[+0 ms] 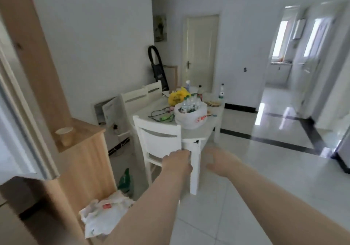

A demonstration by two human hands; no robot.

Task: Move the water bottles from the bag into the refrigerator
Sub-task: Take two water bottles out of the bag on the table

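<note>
Far left edge: white refrigerator door [17,112], seen edge-on, blurred.
Left: light wood cabinet [89,150] with a paper cup [65,135] on its ledge. At its foot, lower left of the frame, crumpled white plastic bags [102,216] and a green bag [126,180] on the floor.
Centre: white dining chair [161,142] pushed against a white table [191,136]. On the tabletop, a white plastic bag [189,118] with red print, mouth open, holding several clear water bottles [190,103] standing upright, caps showing above the rim. Just behind it, a yellow bag [178,97]; to its left, tangled cables [162,115]. 1 more bottle [221,92] stands apart at the table's far right edge.
Lower centre: left hand [177,162], fingers curled loosely, holding nothing, in front of the chair.
Right of it: right hand [221,161], motion-blurred, fingers seemingly spread, holding nothing. Both hands are well short of the bag.
Upper right: closed cream door [201,51] and an open doorway [284,45].
</note>
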